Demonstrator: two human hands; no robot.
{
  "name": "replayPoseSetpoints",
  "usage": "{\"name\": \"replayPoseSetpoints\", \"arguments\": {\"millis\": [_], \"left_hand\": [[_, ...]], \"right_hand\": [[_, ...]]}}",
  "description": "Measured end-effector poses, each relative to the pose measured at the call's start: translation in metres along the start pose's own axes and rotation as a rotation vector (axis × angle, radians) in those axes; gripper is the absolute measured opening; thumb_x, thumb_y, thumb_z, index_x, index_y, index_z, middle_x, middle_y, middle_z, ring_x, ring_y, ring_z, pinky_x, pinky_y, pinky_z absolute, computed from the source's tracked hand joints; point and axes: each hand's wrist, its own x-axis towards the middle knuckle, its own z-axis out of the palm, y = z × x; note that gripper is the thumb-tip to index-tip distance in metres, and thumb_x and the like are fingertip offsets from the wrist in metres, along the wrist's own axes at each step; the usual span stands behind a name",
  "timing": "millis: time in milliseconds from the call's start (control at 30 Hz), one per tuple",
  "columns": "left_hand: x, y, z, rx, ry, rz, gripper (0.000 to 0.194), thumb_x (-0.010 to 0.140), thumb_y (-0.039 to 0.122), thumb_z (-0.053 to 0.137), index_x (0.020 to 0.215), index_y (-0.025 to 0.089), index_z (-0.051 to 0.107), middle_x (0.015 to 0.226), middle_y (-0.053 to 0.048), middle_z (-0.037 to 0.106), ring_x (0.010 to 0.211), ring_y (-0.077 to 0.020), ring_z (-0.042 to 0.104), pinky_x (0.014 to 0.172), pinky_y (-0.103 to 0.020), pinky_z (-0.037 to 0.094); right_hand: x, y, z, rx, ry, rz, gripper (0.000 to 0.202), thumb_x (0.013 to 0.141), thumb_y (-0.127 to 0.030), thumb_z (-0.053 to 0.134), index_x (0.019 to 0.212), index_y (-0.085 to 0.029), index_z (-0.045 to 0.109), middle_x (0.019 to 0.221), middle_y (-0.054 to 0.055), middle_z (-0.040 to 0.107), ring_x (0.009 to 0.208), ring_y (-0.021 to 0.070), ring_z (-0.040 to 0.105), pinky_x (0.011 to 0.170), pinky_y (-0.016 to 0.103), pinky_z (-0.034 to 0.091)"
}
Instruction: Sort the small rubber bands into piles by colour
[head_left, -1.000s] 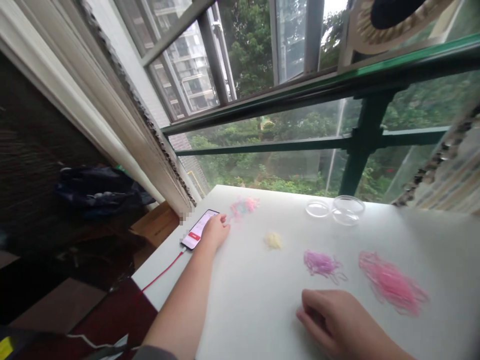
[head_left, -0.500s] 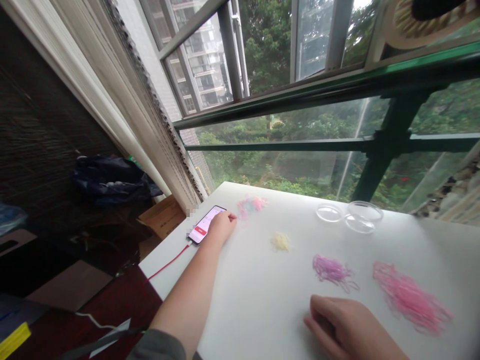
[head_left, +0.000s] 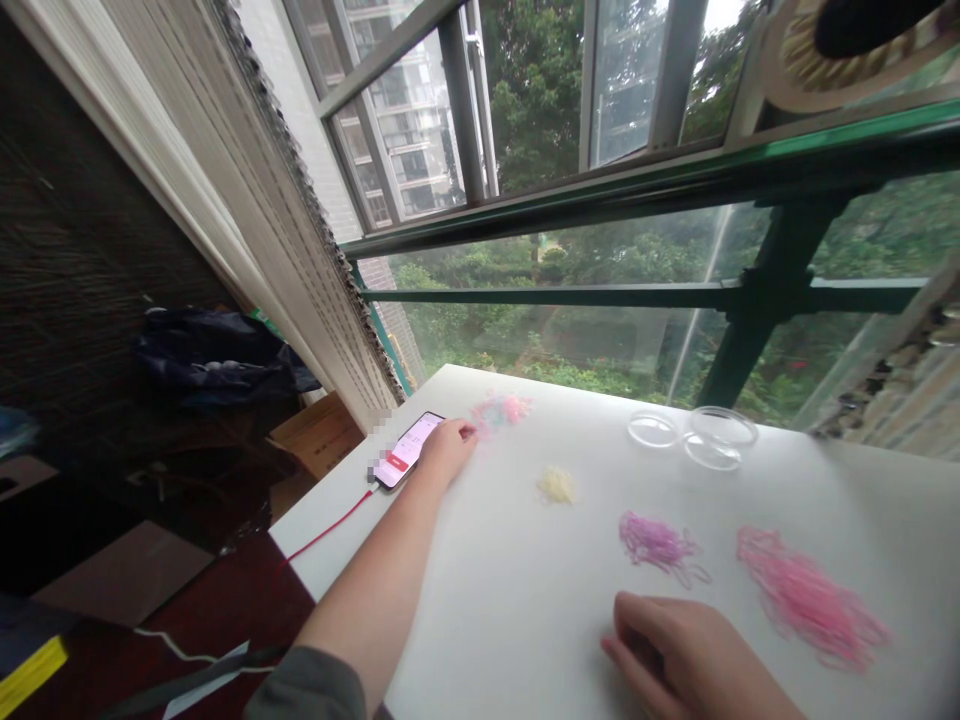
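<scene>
Just left of the left hand [head_left: 448, 450], partly hidden by it, lies a lit phone [head_left: 405, 452]. That hand's fingers are curled together; whether they grip anything cannot be told. Just beyond their tips sits a mixed-colour pile [head_left: 504, 411], with a small pale yellow pile [head_left: 557, 485] off to their right. Purple loops [head_left: 656, 542] lie just beyond the loosely curled fingers of the right hand [head_left: 694, 650], thumb slightly apart. Clear dishes [head_left: 712, 452] rest well beyond them; pink loops [head_left: 810, 598] lie to their right.

On the table [head_left: 517, 580], the phone [head_left: 406, 450] lies left of the strand piles [head_left: 654, 541] and dishes [head_left: 652, 431].
</scene>
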Motion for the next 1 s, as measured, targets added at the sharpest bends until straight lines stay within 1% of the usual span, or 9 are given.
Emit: {"name": "replayPoseSetpoints", "arguments": {"millis": [100,200,433,633,833,933,1000], "left_hand": [[0.001,-0.001,0.000,-0.023,-0.011,0.014,0.018,0.076,0.026,0.056,0.089,0.020,0.068,0.090,-0.004,0.069,0.079,-0.0158,0.060,0.068,-0.024,0.044],[0.001,-0.001,0.000,-0.032,-0.011,0.013,0.017,0.076,0.026,0.056,0.087,0.021,0.068,0.087,-0.003,0.069,0.077,-0.0155,0.060,0.067,-0.024,0.044],[0.001,0.001,0.003,-0.015,0.038,0.041,0.023,0.073,0.023,0.057,0.093,0.019,0.067,0.096,-0.005,0.068,0.079,-0.0152,0.060,0.072,-0.023,0.045],[0.001,0.004,0.000,0.012,-0.011,0.063,0.017,0.075,0.023,0.054,0.085,0.020,0.067,0.089,-0.004,0.069,0.078,-0.0158,0.061,0.069,-0.023,0.045],[0.000,0.008,-0.003,0.031,-0.018,0.061,0.018,0.078,0.026,0.052,0.086,0.018,0.066,0.092,-0.006,0.069,0.079,-0.0168,0.061,0.069,-0.024,0.044],[-0.001,0.008,-0.004,-0.005,-0.027,0.047,0.018,0.078,0.025,0.051,0.088,0.018,0.065,0.093,-0.005,0.069,0.079,-0.0165,0.061,0.069,-0.024,0.044],[-0.001,0.007,-0.005,-0.033,-0.041,0.045,0.017,0.078,0.025,0.052,0.089,0.019,0.064,0.093,-0.004,0.069,0.079,-0.0164,0.061,0.068,-0.024,0.044]], "right_hand": [[0.000,0.000,0.000,0.003,0.003,-0.002,0.027,0.085,-0.033,0.037,0.061,-0.020,0.032,0.058,0.001,0.055,0.051,0.0122,0.046,0.050,0.024,0.023],[0.000,0.001,0.001,0.007,0.022,-0.004,0.027,0.084,-0.032,0.038,0.061,-0.020,0.033,0.057,0.000,0.054,0.050,0.0118,0.045,0.049,0.024,0.023],[-0.001,0.000,0.002,0.028,0.065,-0.006,0.025,0.083,-0.030,0.041,0.061,-0.020,0.038,0.056,0.000,0.054,0.050,0.0111,0.044,0.049,0.024,0.021],[-0.002,-0.004,-0.005,0.065,0.104,0.001,0.020,0.080,-0.027,0.045,0.061,-0.019,0.043,0.056,-0.001,0.054,0.051,0.0101,0.041,0.050,0.023,0.022],[-0.003,-0.006,-0.006,0.068,0.128,0.019,0.018,0.080,-0.026,0.046,0.064,-0.019,0.047,0.058,-0.002,0.055,0.052,0.0098,0.042,0.051,0.023,0.023],[-0.005,-0.010,-0.013,0.093,0.118,0.048,0.014,0.080,-0.026,0.048,0.068,-0.019,0.052,0.061,-0.001,0.058,0.054,0.0102,0.046,0.052,0.022,0.026],[-0.002,-0.013,-0.026,0.078,0.153,0.094,0.014,0.080,-0.027,0.049,0.070,-0.019,0.055,0.063,-0.001,0.060,0.056,0.0108,0.048,0.053,0.022,0.028]]}}
